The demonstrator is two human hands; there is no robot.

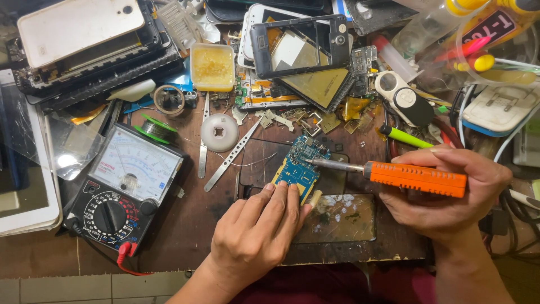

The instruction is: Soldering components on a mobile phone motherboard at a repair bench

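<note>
Orange-handled soldering iron (415, 178) lies across the right hand (444, 194), fingers curled shut around the handle, thumb on top. Metal tip points left and meets the upper right edge of the blue circuit board (300, 165). Board sits tilted at bench centre, on a dark worn pad (332, 183).

Left hand (260, 228) comes in from below. Fingers together, extended, tips pressing on the board's lower edge, pinning it flat. Nothing gripped inside that hand as far as can be seen.

Just right of the left fingertips: a glass plate (340, 218) speckled with pale residue, lying on the wooden bench (185, 219).

Left of the board, well apart: analog multimeter (125, 186), black body, white dial face, red lead plugged at its lower edge. Above the meter, a small solder spool (156, 128) on a green reel. Near it a white round disc (219, 132) and two pairs of metal tweezers (232, 155).

Upper bench: tub of yellow flux (212, 66), open, and a stripped phone frame (301, 44) over other phone parts. Green pen (406, 137) lies above the right hand.
</note>
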